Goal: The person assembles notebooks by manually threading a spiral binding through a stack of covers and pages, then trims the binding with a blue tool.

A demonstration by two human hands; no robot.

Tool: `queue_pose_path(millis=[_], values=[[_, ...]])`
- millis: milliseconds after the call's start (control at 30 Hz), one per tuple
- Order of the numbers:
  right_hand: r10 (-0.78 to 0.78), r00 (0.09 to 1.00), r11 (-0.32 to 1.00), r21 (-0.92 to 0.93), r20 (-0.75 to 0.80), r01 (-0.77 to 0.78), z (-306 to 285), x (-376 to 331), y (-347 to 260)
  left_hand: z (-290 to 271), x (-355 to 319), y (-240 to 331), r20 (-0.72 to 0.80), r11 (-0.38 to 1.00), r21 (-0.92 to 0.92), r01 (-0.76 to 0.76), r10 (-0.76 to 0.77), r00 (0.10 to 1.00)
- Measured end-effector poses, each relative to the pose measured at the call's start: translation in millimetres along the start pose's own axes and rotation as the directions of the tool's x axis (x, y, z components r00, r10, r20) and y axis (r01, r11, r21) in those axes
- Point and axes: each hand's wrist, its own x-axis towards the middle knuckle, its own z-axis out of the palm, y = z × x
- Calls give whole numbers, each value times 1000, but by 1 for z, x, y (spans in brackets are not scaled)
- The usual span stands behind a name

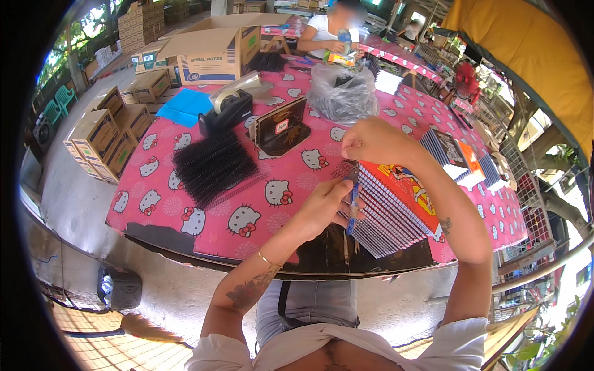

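Note:
My left hand point(328, 201) is closed around blue-handled pliers point(354, 213), their dark jaws pointing away from me at the far corner of a stack of spiral notebooks point(393, 226). The top notebook has a red and orange cover point(405, 185), and rows of coils run along the stack's left side. Over that same corner my right hand point(366, 141) is bent with its fingers pinched together; whatever they grip is hidden. To the left lies a pile of black spiral coils point(213, 164) on the pink table cover point(281, 216).
A tape dispenser point(229, 111), a brown open box-like holder point(281, 130) and a plastic bag of dark items point(343, 93) stand farther back. More notebooks point(445, 151) lie at right. A large carton point(207, 55) sits at the far edge; a person point(325, 34) works beyond.

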Motion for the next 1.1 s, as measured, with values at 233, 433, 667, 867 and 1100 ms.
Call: queue_pose_path(millis=[233, 433, 667, 867, 1100], values=[[36, 999, 999, -33, 3, -35, 4, 2, 3, 4, -4, -4, -57, 1000, 7, -12, 13, 998], [68, 997, 998, -10, -22, -68, 3, 1, -5, -1, 3, -10, -48, 990, 124, -66, 73, 996], [39, 993, 999, 31, -111, -36, 8, -3, -7, 5, -18, -34, -10, 985, 112, -134, 136, 991], [15, 993, 988, -153, 121, 4, 5, 10, -14, -5, 0, -31, -37, 995, 47, -90, 92, 995], [42, 992, 980, -200, 116, -18, 7, 12, -19, -4, 2, -25, -43, 979, 159, -127, 135, 990]])
